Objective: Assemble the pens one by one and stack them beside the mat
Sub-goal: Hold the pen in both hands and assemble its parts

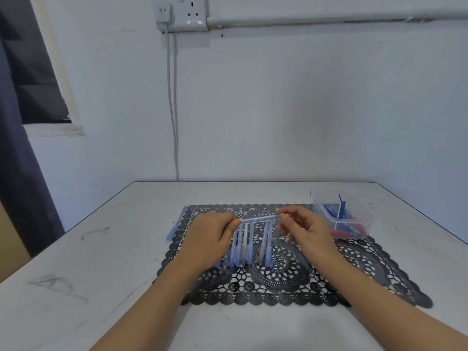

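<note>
Pinches one pale blue pen (260, 219) level just above the mat (278, 287), gripping its left end with the left hand (210, 236) and its right end with the right hand (306, 229), fingertips curled on it. Risks most, at a guess, scattering the row of pen parts (248, 249) lying directly beneath, through a dropped wrist or a sweeping forearm. Risks next a crooked fit, from pushing the two ends together off-axis. Risks least a slip of the smooth barrel out of so light a pinch. Around all this: pale wall (278, 110), dark curtain (15, 148) at left, scuffed white table (101, 274), black lace mat, clear tub (354, 224) of blue and red pieces on its far right corner, a few blue pens (176, 225) along its left edge, wall socket (192, 13) with a white cable (173, 110) hanging down.
</note>
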Demonstrator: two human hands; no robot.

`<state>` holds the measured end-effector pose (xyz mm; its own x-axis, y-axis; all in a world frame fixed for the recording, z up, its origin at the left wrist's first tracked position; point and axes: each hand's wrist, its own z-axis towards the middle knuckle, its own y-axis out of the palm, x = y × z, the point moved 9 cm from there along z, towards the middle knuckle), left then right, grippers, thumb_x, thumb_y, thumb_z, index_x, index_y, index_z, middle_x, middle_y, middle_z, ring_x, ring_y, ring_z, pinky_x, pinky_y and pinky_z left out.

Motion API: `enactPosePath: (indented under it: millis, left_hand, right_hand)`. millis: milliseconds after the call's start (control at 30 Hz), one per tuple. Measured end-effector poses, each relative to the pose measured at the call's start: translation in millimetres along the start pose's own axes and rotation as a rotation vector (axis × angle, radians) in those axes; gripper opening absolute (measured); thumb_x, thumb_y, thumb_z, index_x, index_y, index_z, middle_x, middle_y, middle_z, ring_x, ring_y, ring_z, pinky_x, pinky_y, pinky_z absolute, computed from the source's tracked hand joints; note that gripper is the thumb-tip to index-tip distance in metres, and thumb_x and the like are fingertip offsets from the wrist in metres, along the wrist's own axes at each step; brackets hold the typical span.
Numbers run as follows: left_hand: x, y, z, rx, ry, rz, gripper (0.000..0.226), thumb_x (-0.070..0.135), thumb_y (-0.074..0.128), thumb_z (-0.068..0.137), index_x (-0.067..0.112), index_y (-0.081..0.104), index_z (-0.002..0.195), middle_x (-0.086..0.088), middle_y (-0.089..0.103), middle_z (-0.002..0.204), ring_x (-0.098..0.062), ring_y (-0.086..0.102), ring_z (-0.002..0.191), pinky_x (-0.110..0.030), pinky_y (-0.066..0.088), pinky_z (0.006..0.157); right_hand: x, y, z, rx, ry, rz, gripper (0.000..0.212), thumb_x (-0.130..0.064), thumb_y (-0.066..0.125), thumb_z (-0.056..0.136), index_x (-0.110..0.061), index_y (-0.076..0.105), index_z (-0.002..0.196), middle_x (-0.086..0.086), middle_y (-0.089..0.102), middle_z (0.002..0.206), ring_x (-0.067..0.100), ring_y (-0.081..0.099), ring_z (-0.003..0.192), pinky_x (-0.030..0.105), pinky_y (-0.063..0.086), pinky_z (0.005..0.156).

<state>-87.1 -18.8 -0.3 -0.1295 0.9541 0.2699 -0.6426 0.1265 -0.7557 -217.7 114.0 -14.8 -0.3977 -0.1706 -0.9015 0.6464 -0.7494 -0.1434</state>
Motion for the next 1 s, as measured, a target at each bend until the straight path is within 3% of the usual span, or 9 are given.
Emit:
enactPosePath:
  millis: [200,333,500,667,767,867,1000]
  left_hand:
    - [4.1,-2.3,-0.9,0.013,0.033,-0.018,0.027,0.04,0.033,0.094,0.038,0.03,0.067,0.017,0.034,0.053,-0.002,0.037,0.057,-0.027,0.026,0.057]
    - [4.7,-0.3,-1.1,0.009,0.045,-0.015,0.028,0.049,0.024,0.092,0.038,0.03,0.066,0.016,0.034,0.054,-0.001,0.036,0.057,-0.025,0.027,0.055]
    - [2.8,2.9,-2.3,-0.02,0.024,-0.045,0.034,0.051,0.024,0.091,0.036,0.027,0.06,0.011,0.036,0.052,-0.004,0.038,0.053,-0.024,0.031,0.052]
    - [-0.2,8.3,-3.9,-0.082,-0.021,-0.125,0.04,0.037,0.038,0.097,0.028,0.031,0.059,0.007,0.036,0.047,-0.007,0.035,0.046,-0.022,0.026,0.05]
    - [-2.0,10.8,-4.7,-0.109,-0.051,-0.15,0.043,0.031,0.041,0.098,0.026,0.031,0.056,0.009,0.034,0.045,-0.006,0.033,0.044,-0.021,0.025,0.05]
    - [-4.7,12.6,-5.0,-0.136,-0.082,-0.163,0.046,0.029,0.042,0.098,0.024,0.032,0.054,0.008,0.033,0.044,-0.007,0.031,0.044,-0.022,0.025,0.05]
    - [-6.5,10.5,-5.4,-0.158,-0.095,-0.141,0.046,0.032,0.04,0.098,0.02,0.034,0.054,0.008,0.032,0.043,-0.007,0.03,0.043,-0.022,0.023,0.049]
  right_hand:
    - [-11.9,3.9,-1.5,-0.034,-0.186,-0.302,0.018,-0.013,0.052,0.092,-0.031,0.057,0.09,0.002,0.064,0.071,0.007,0.061,0.065,0.015,0.05,0.061]
    - [-10.9,1.9,0.3,-0.024,-0.261,-0.41,0.012,-0.017,0.049,0.093,-0.028,0.056,0.091,-0.003,0.062,0.067,0.008,0.061,0.063,0.024,0.051,0.059]
    - [-18.8,2.1,-1.2,-0.017,-0.362,-0.445,0.011,-0.013,0.053,0.092,-0.023,0.057,0.091,-0.009,0.063,0.072,0.006,0.062,0.073,0.01,0.047,0.061]
    - [-22.7,1.4,-4.7,-0.021,-0.439,-0.406,0.027,0.006,0.054,0.087,-0.02,0.059,0.094,-0.016,0.063,0.083,-0.004,0.064,0.08,0.007,0.048,0.068]
    - [-25.0,1.5,-5.3,-0.011,-0.511,-0.433,0.025,0.01,0.057,0.084,-0.011,0.064,0.095,-0.012,0.064,0.084,-0.008,0.063,0.082,0.008,0.049,0.071]
    - [-26.8,3.2,-6.8,-0.018,-0.567,-0.449,0.025,0.003,0.059,0.083,-0.018,0.064,0.096,-0.012,0.066,0.085,-0.003,0.064,0.08,0.012,0.051,0.07]
    - [-30.8,6.5,-11.1,-0.031,-0.615,-0.419,0.017,-0.021,0.054,0.087,-0.026,0.061,0.102,-0.018,0.067,0.093,0.0,0.067,0.078,0.022,0.056,0.064]
